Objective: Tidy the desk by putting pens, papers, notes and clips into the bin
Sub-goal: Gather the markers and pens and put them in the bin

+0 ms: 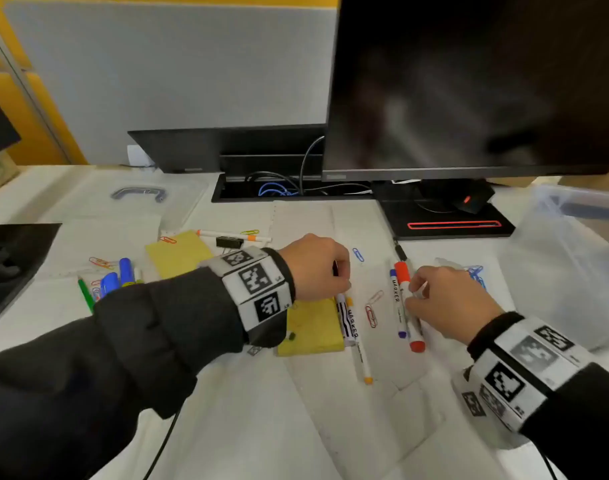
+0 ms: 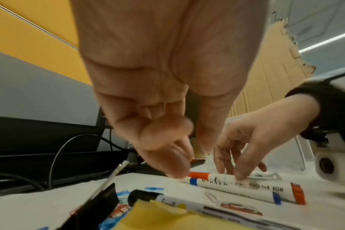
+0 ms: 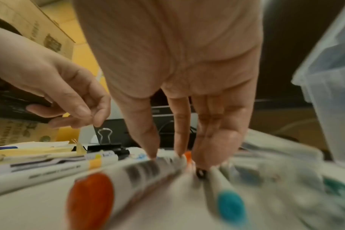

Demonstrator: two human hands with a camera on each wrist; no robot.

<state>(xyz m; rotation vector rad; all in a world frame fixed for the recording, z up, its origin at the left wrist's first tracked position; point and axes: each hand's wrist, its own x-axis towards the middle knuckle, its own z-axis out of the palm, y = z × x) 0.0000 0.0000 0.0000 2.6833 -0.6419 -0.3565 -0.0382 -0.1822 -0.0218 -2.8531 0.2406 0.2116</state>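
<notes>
1. The right hand reaches down with its fingers fairly straight, the fingertips pressing on the red-capped marker that lies on the counter; the thumb touches its side, and whether the hand truly grips it cannot be told.
2. Just beside that marker, on its left and touching it, lies a thinner blue-capped marker.
3. The left hand hovers over the near yellow pad, fingers loosely curled toward the thumb; the left wrist view shows them gathered above the counter with nothing clearly between them, so a pinch cannot be confirmed.
4. Under its fingertips lies a black-striped marker, and beside that a slim pen with orange ends, both along the right edge of the yellow sticky pad.
5. Between the two hands, a red paper clip and a pale one lie on white paper sheets.
6. A black binder clip sits farther back, near a second yellow pad and another orange-banded pen.
7. To the far left lie blue markers, a green pen and more coloured clips.
8. The clear plastic bin stands at the right edge of the counter, well apart from the left hand and near the right; its lid lies at the back left.
9. A dark monitor stands behind.
</notes>
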